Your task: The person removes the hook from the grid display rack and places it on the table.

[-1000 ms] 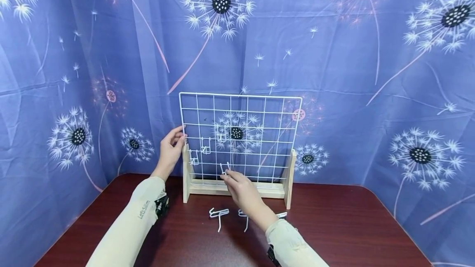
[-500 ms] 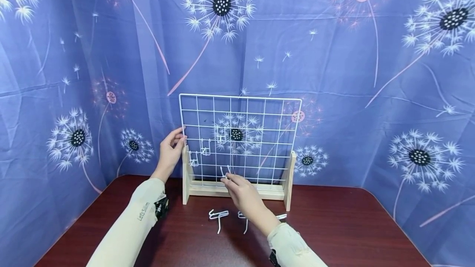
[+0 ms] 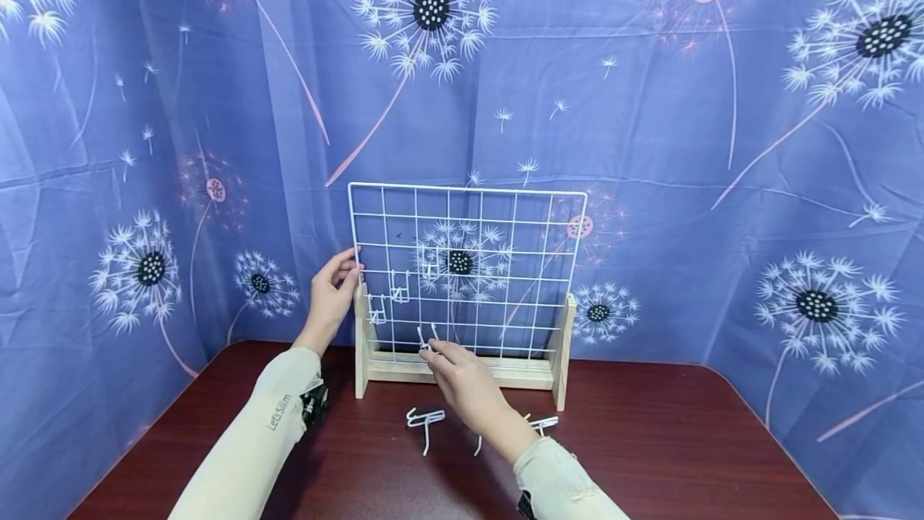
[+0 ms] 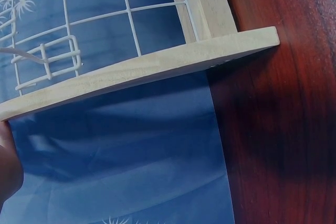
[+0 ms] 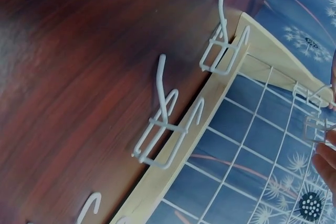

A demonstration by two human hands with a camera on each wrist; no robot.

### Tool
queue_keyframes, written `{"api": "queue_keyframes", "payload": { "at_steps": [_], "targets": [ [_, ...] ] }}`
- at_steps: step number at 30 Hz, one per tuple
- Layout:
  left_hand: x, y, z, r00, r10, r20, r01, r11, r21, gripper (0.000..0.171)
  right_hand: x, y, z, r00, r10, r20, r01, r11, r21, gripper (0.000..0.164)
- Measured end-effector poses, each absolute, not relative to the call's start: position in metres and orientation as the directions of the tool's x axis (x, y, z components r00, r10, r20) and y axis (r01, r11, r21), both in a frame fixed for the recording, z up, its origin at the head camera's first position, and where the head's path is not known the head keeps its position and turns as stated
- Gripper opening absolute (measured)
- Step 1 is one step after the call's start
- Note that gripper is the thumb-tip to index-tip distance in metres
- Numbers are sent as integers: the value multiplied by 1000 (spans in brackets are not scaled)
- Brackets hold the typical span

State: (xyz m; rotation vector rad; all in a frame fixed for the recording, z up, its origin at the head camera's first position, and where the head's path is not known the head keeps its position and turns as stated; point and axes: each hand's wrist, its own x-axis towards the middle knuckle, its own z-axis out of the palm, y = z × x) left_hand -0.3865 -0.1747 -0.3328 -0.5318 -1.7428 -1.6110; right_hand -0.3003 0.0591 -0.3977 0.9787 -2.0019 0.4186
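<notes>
A white wire grid panel (image 3: 462, 191) stands upright in a wooden stand (image 3: 568, 351). My left hand (image 3: 330, 299) holds the panel's left edge, just above the wooden upright. In front of the panel's lower part, my right hand (image 3: 465, 379) pinches a white wire hook (image 3: 424, 342), its two prongs pointing up. Three similar hooks hang on the grid in a rising diagonal: a low one (image 3: 378, 313), a middle one (image 3: 400, 289) and a higher one (image 3: 431, 265). Only the fingers (image 5: 326, 163) of my right hand show at the right wrist view's edge.
On the dark red table (image 3: 650, 440) before the stand lie a left hook (image 3: 426, 421), a middle hook (image 3: 478, 446) largely behind my right arm, and a right hook (image 3: 545, 424). A blue dandelion-print curtain (image 3: 650, 127) surrounds the table's back and sides.
My right hand has shifted a little left and slightly down with the hook. More of the right table hook shows, and less of the middle one. My left hand stays put.
</notes>
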Motion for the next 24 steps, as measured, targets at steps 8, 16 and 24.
{"api": "queue_keyframes", "payload": {
  "at_steps": [8,16,24],
  "targets": [
    [-384,-173,-333,-665,-152,731,716,150,682,32,-298,49,-403,-345,-494,798,-783,620,46,24],
    [-386,-175,-334,-673,-147,725,710,147,688,32,-298,41,-404,-358,-508,784,-786,617,41,26],
    [-387,-175,-333,-666,-145,732,717,151,681,32,-300,37,-406,-343,-516,785,-787,614,59,26]
  ]
}}
